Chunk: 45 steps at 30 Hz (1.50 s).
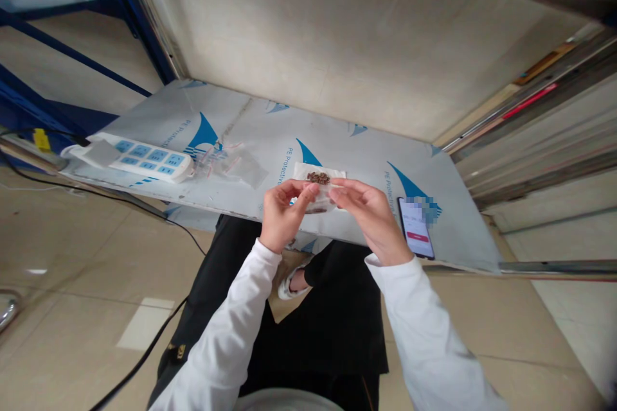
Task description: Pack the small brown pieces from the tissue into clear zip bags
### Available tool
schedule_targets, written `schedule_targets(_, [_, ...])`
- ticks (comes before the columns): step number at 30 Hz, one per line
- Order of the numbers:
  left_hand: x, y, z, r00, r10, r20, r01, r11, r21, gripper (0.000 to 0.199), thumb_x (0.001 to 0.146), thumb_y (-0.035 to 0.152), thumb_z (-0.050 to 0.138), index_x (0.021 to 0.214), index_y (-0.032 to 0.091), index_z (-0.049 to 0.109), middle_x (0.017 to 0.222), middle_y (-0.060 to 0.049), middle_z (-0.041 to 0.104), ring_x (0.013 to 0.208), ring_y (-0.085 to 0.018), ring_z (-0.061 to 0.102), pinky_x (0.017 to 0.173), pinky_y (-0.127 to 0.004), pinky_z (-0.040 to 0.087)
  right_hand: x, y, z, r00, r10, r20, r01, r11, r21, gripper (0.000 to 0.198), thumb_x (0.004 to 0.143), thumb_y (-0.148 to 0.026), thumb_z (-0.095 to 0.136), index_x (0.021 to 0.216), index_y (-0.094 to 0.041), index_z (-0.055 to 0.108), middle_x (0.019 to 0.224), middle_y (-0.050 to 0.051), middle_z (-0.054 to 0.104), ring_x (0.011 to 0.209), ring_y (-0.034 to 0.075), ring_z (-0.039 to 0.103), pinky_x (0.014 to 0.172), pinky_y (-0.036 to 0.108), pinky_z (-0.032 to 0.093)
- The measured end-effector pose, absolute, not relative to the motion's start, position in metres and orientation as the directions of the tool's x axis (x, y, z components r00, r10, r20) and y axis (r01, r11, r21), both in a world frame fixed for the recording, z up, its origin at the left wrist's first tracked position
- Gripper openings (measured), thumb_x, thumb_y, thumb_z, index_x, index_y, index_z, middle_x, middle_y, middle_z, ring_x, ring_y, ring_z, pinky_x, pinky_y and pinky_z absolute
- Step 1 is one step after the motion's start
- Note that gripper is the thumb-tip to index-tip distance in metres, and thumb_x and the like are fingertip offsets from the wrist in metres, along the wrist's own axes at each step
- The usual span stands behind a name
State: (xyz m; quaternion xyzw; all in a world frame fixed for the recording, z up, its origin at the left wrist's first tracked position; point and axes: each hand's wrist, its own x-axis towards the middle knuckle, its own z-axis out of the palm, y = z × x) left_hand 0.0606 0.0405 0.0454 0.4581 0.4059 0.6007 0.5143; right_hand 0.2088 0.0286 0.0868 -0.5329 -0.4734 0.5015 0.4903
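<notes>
My left hand (286,210) and my right hand (369,215) are close together above the near edge of the table, fingers pinched. Between them they hold a small clear plastic bag (322,195) by its sides. Some dark brownish stuff shows low in the bag, too small to make out. Just beyond the fingertips, a little heap of small brown pieces (318,177) lies on a white sheet (340,174), which looks like paper or tissue. My fingers cover part of the bag and the sheet.
Left on the film-covered table (270,135) are a white power strip (144,157) and several clear plastic bags (236,164). A lit phone (415,228) lies at the right near edge. A wall (308,38) closes the back; blue shelving (135,13) stands left.
</notes>
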Motion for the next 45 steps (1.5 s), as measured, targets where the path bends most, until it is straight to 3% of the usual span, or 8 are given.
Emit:
schedule_targets(4, [0.063, 0.041, 0.04, -0.064, 0.992, 0.108, -0.266, -0.121, 0.956, 0.022, 0.075, 0.035, 0.073, 0.074, 0.013, 0.069, 0.068, -0.003, 0.068, 0.061, -0.01, 0.06, 0.063, -0.022, 0.049, 0.203, 0.026, 0.072, 0.105, 0.992, -0.068, -0.06, -0.062, -0.996, 0.023, 0.067, -0.037, 0.079, 0.074, -0.017, 0.071, 0.075, 0.003, 0.073, 0.073, 0.015, 0.065, 0.077, 0.029, 0.049])
schedule_targets(10, [0.058, 0.042, 0.039, 0.158, 0.984, 0.085, -0.267, -0.04, 0.963, 0.022, 0.075, 0.035, 0.073, 0.081, 0.013, 0.072, 0.079, -0.006, 0.073, 0.068, -0.013, 0.065, 0.067, -0.024, 0.052, 0.201, 0.025, 0.062, 0.101, 0.995, -0.019, -0.029, -0.016, -0.999, 0.025, 0.068, -0.039, 0.078, 0.078, -0.018, 0.071, 0.08, 0.004, 0.073, 0.075, 0.017, 0.065, 0.075, 0.03, 0.05])
schedule_targets(16, [0.062, 0.039, 0.04, 0.06, 0.988, 0.143, -0.196, -0.129, 0.972, 0.018, 0.077, 0.033, 0.071, 0.078, 0.015, 0.072, 0.075, -0.004, 0.073, 0.069, -0.013, 0.064, 0.068, -0.025, 0.051, 0.201, 0.021, 0.063, 0.116, 0.991, -0.06, -0.079, -0.051, -0.996, 0.024, 0.072, -0.04, 0.075, 0.08, -0.018, 0.071, 0.075, 0.003, 0.072, 0.072, 0.015, 0.065, 0.073, 0.029, 0.051])
schedule_targets(21, [0.06, 0.039, 0.042, 0.133, 0.989, 0.07, -0.226, -0.039, 0.973, 0.021, 0.076, 0.035, 0.072, 0.08, 0.014, 0.072, 0.075, -0.005, 0.072, 0.07, -0.013, 0.065, 0.07, -0.025, 0.051, 0.204, 0.018, 0.061, 0.192, 0.981, -0.006, -0.048, 0.004, -0.999, 0.023, 0.07, -0.038, 0.077, 0.078, -0.018, 0.071, 0.075, 0.004, 0.073, 0.075, 0.017, 0.067, 0.077, 0.03, 0.051])
schedule_targets(27, [0.054, 0.043, 0.038, 0.023, 0.997, 0.069, -0.248, -0.061, 0.967, 0.02, 0.073, 0.033, 0.075, 0.072, 0.014, 0.069, 0.07, -0.003, 0.07, 0.064, -0.011, 0.063, 0.067, -0.023, 0.05, 0.206, 0.015, 0.06, 0.195, 0.981, -0.026, -0.057, -0.015, -0.998, 0.028, 0.071, -0.041, 0.075, 0.086, -0.018, 0.071, 0.084, 0.005, 0.074, 0.082, 0.018, 0.068, 0.081, 0.032, 0.051])
schedule_targets(39, [0.053, 0.041, 0.041, 0.17, 0.984, 0.056, -0.227, -0.016, 0.974, 0.024, 0.076, 0.037, 0.071, 0.078, 0.013, 0.069, 0.074, -0.005, 0.07, 0.07, -0.013, 0.064, 0.072, -0.025, 0.05, 0.196, 0.016, 0.055, 0.221, 0.975, -0.023, -0.134, 0.007, -0.991, 0.019, 0.068, -0.035, 0.078, 0.077, -0.019, 0.072, 0.079, 0.003, 0.074, 0.078, 0.018, 0.067, 0.08, 0.032, 0.051])
schedule_targets(45, [0.051, 0.042, 0.038, 0.095, 0.988, 0.125, -0.174, -0.107, 0.979, 0.022, 0.078, 0.035, 0.07, 0.076, 0.014, 0.067, 0.073, -0.003, 0.067, 0.067, -0.012, 0.06, 0.068, -0.023, 0.048, 0.199, 0.015, 0.054, 0.195, 0.98, -0.032, -0.134, -0.006, -0.991, 0.019, 0.07, -0.037, 0.076, 0.076, -0.019, 0.072, 0.077, 0.003, 0.073, 0.08, 0.018, 0.067, 0.08, 0.032, 0.05])
